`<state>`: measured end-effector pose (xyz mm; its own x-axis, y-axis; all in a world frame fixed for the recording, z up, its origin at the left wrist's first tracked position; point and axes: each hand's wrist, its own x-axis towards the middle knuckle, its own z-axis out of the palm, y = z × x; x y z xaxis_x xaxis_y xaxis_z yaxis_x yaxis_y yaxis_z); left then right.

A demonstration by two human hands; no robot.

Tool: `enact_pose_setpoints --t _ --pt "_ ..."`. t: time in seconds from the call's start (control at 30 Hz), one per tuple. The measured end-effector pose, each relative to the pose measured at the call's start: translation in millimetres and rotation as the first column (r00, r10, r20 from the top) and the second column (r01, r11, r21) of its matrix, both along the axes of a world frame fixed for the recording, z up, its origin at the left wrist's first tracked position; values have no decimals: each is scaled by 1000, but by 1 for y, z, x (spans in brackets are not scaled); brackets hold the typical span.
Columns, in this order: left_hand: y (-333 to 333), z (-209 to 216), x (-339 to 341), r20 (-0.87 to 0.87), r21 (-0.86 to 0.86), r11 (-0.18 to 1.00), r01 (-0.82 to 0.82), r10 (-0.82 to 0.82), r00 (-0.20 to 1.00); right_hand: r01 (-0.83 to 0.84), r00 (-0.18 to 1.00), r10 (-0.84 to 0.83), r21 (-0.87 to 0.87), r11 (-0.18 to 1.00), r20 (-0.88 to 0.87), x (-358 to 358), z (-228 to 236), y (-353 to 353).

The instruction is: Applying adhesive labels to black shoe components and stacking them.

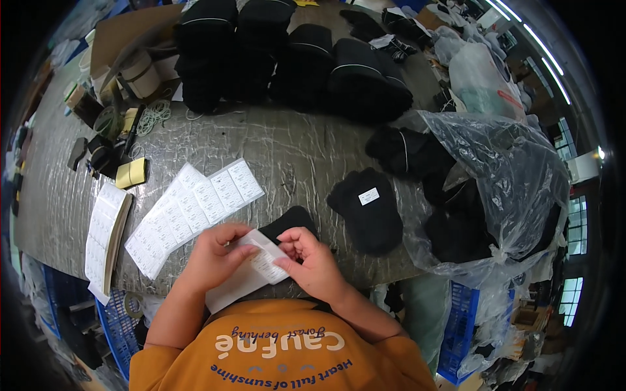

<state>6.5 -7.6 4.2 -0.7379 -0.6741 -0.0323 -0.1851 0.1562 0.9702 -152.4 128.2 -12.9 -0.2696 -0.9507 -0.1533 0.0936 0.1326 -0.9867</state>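
Close to the table's near edge, my left hand grips a white sheet of stickers, thumb on top. My right hand pinches the same sheet at its printed right edge. Whether a single sticker is lifted there cannot be made out. Just beyond my hands lies a black fabric piece, partly covered by the sheet and fingers. To its right rests a flat black fabric bundle with a small white sticker on it. Left of my hands, more sticker sheets lie fanned out.
A thick pad of sticker sheets lies at the left edge. Tied black bundles are piled at the back. On the right, a clear plastic bag covers more black bundles. A yellow pad and rubber bands lie at left.
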Motion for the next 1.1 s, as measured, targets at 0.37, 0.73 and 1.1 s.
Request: enact_pose_setpoints --t 0.37,0.73,1.1 --pt "-10 1 8 125 -151 988 31 -12 992 318 194 -22 42 947 -981 -88 62 78" --pt "30 23 -89 109 -640 591 491 -563 819 185 303 -41 17 983 -952 -131 48 90" --pt "46 3 -147 266 -745 370 556 -599 755 304 675 -163 69 950 -720 -163 31 86"
